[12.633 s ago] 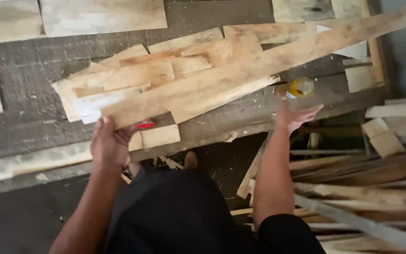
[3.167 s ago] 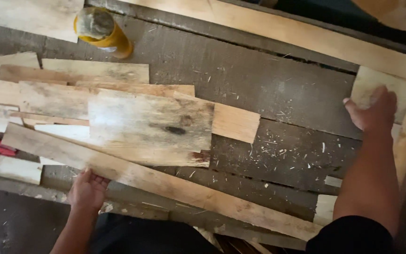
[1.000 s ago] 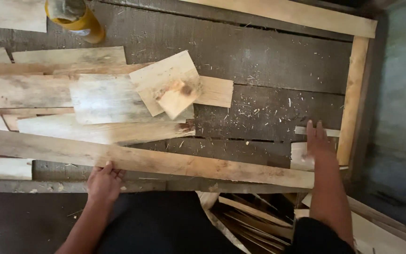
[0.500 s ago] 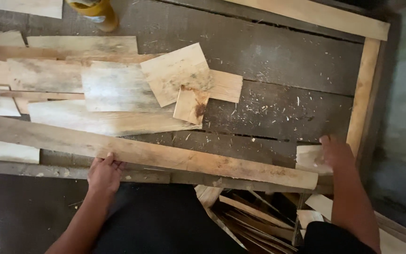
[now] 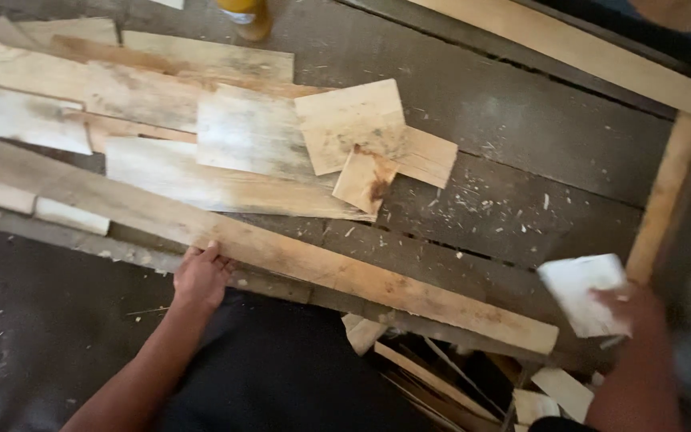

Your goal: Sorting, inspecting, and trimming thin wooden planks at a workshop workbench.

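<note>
A long wooden plank (image 5: 297,256) lies slanted across the near edge of a dark workbench (image 5: 521,152). My left hand (image 5: 199,276) rests on its near edge, fingers on the wood. My right hand (image 5: 637,316), blurred, grips a small pale wood block (image 5: 581,292) at the bench's right end. A pile of flat wood offcuts (image 5: 257,144) lies beyond the plank, with a small square piece (image 5: 364,180) on top.
A yellow bottle (image 5: 245,14) stands at the far edge. Light wooden rails (image 5: 665,192) frame the bench's right and far sides. Loose scrap strips (image 5: 441,384) lie under the bench by my legs. Sawdust speckles the boards.
My right hand has taken up the small pale block at the right end and lifted it. The view has shifted right and closer; my left hand stays on the plank.
</note>
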